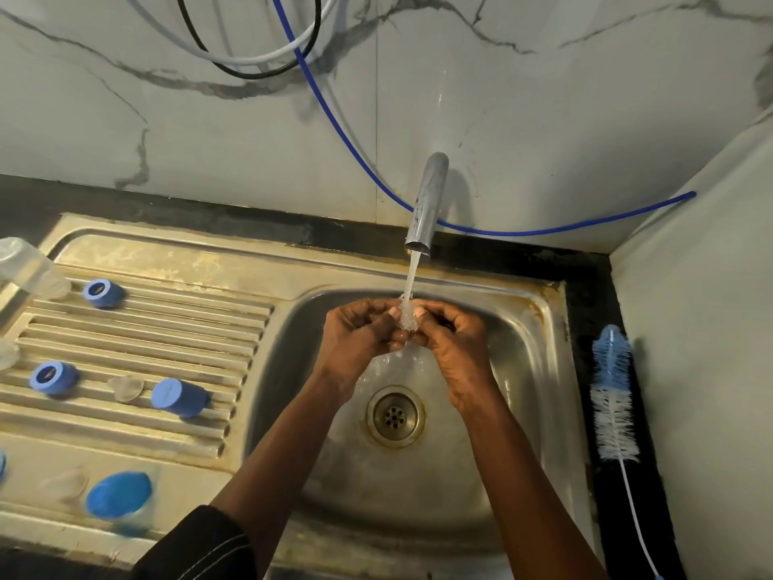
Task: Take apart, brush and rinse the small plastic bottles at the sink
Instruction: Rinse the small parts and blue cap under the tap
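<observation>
Both hands meet in the stream from the tap (426,203), over the sink (539,370). The left hand (359,341) and right hand (456,349) pinch a clear part (408,319) between curled fingers, right in the water so it flushes through; this is likely the rinse step. Which part it is, I cannot tell. Blue caps (102,293) and a bottle (25,270) lie on the drainboard (167,261) at left, probably to drain. The brush (613,395) rests on the table (587,295) at right, within reach
</observation>
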